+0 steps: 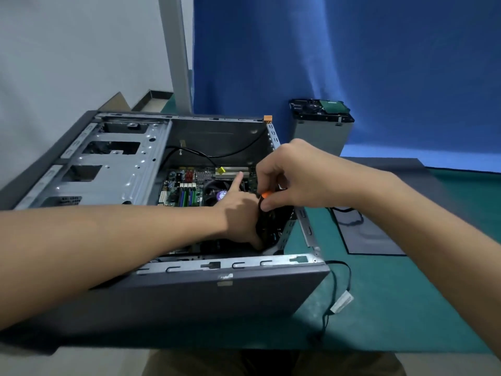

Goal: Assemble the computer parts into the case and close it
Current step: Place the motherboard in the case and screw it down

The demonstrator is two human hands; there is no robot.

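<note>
- A single wide-angle view comes from a camera worn on the person's head, facing forward and tilted down.
- It sits close over the work: both forearms reach in from the lower corners, and the left hand (pixel 238 213) and right hand (pixel 295 177) meet near the frame's centre.
- The open computer case (pixel 189 291) fills the centre and left, seen from above.
- The green table (pixel 393 308) runs off to the right, and a blue backdrop (pixel 352 63) fills the upper right.
</note>
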